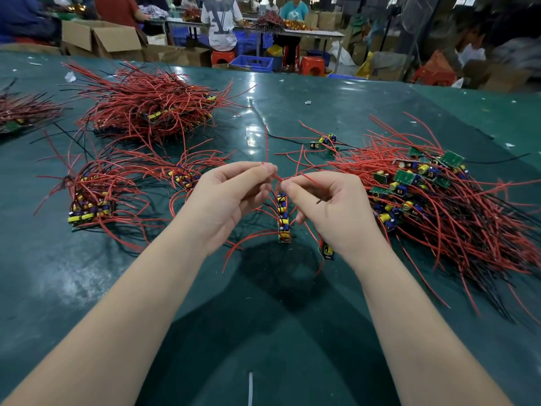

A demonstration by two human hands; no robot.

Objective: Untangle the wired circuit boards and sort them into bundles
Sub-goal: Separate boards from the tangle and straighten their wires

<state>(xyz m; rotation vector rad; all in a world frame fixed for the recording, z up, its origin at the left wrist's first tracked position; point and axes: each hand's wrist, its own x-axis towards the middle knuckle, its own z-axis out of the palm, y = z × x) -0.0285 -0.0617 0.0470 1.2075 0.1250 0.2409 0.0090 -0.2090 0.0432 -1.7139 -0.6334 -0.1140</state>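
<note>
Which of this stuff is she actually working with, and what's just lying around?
In use: left hand, right hand, red wires, hanging circuit boards, tangled pile, sorted bundles.
Lying about: cardboard boxes, blue crate, red stools.

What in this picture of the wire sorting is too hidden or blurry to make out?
- Head view: small board below the right hand is partly hidden by the wrist.
- Wire pile at far left is cut off by the frame edge.
- Lower boards in the right-side heap are buried under red wires.
- Board markings are too small to read.
</note>
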